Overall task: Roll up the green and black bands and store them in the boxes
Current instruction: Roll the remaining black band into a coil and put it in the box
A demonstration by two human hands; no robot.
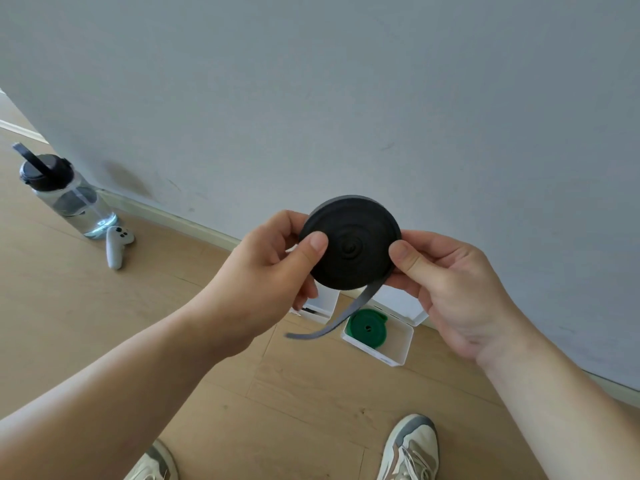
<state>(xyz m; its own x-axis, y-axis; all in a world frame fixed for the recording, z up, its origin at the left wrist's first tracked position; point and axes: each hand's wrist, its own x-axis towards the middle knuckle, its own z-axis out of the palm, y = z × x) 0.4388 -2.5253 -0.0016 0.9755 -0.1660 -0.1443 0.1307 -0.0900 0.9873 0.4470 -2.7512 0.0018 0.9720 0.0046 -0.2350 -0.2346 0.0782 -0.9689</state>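
Leftmost, a clear water bottle (pixel 65 195) with a dark lid stands on the wooden floor (pixel 104 323) by the grey wall (pixel 311 98). A white controller (pixel 117 247) lies just beside its base. Centre: the left hand (pixel 263 268) takes the left edge of the black band (pixel 349 242), thumb on the flat face and fingers behind, its grip holding the roll. The black band is an almost finished coil, held in the air between both hands. A short loose tail (pixel 343 320) hangs from its lower right edge and curves down to the left. The right hand (pixel 450 282) pinches the coil's right edge, thumb in front, its grip holding the roll where the tail leaves it. Below, near the wall, stand two white boxes. One box (pixel 322 306) is largely hidden behind the left hand. The open box (pixel 401 344) to its right contains the rolled green band (pixel 367 329).
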